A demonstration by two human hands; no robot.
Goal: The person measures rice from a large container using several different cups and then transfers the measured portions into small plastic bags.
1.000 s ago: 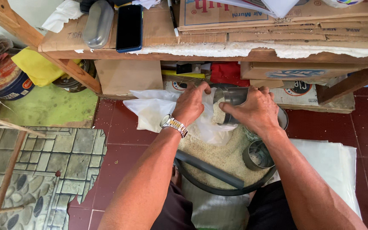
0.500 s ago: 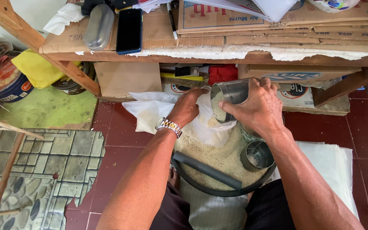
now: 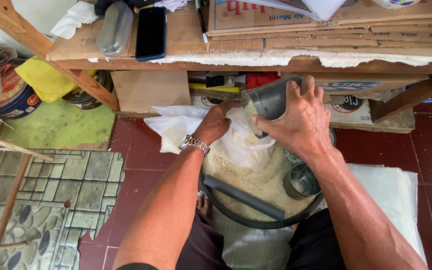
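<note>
**Scoop tipped over the bag, filling under way**

I have the right hand point(image 3: 303, 117) wrapped firmly around a grey scoop cup point(image 3: 268, 100), fingers over its far side and thumb on the near side, with the cup tilted so its mouth points down and left into a clear plastic bag point(image 3: 246, 145). The left hand point(image 3: 216, 122) is closed on the bag's upper edge, pinching the opening so it stays wide under the cup. A metal wristwatch point(image 3: 194, 144) sits on that wrist.

The bag rests on the far part of a round dark basin point(image 3: 256, 220) heaped with pale grain point(image 3: 256, 182), just near of the wooden table's point(image 3: 296, 64) front rail. I see a little grain inside the bag and some at the cup's lip, so I judge the pour as started rather than finished: the bag looks mostly slack and far from full. The basin holds plenty, so more scoops seem likely before the bag is ready to close.

A grey pipe piece point(image 3: 243, 197) lies across the grain toward the near side, and a small metal tin point(image 3: 302, 181) stands in it at the right. More white bags point(image 3: 401, 200) lie flat on the red floor to the right, which I take as unfilled stock. A black phone point(image 3: 151, 32) lies on the tabletop, far left.
</note>
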